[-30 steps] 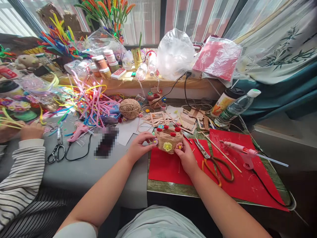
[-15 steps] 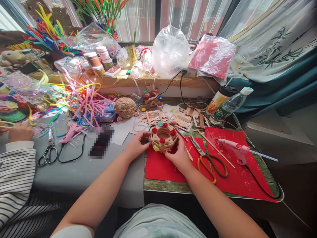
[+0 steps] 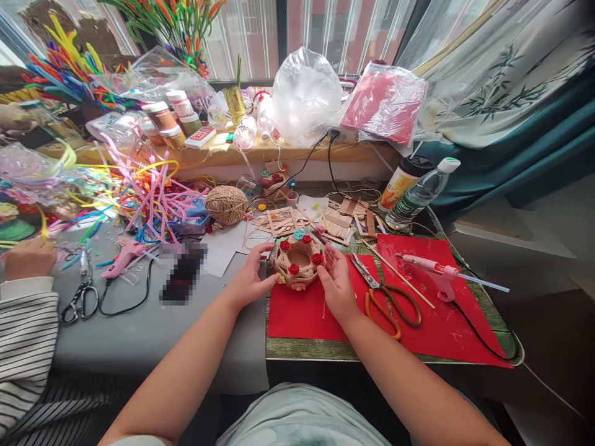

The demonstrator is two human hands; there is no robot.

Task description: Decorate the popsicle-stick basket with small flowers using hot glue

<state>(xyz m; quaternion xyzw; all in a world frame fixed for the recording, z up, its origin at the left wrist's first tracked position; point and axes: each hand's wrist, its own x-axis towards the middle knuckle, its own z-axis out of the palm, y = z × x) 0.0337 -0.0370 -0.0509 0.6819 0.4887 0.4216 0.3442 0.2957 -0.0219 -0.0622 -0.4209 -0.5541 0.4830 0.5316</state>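
Note:
Between my two hands is a small ring-shaped twine basket (image 3: pixel 297 279), with a hollow middle and red roses around its top. A blue flower sits at its far edge, and yellow and pink flowers show on its near side. My left hand (image 3: pixel 248 279) cups the left side, thumb toward the front. From the right, my right hand (image 3: pixel 338 284) holds it with the thumb on the near side and fingers behind. Beneath lies a red paper sheet (image 3: pixel 297 319). Orange-handled scissors (image 3: pixel 381 294) rest close to my right hand.
A pink glue gun (image 3: pixel 439 272) and a thin wooden stick (image 3: pixel 400 275) lie on red paper at right. Behind are craft sticks (image 3: pixel 339 223), a twine ball (image 3: pixel 226 204) and a water bottle (image 3: pixel 421 195). Another person's hand (image 3: pixel 31 257) is at far left, near black scissors (image 3: pixel 82 291).
The twine basket has turned slightly between my hands and come a little nearer. My fingers have loosened and straightened along its sides. The whole view has shifted a bit.

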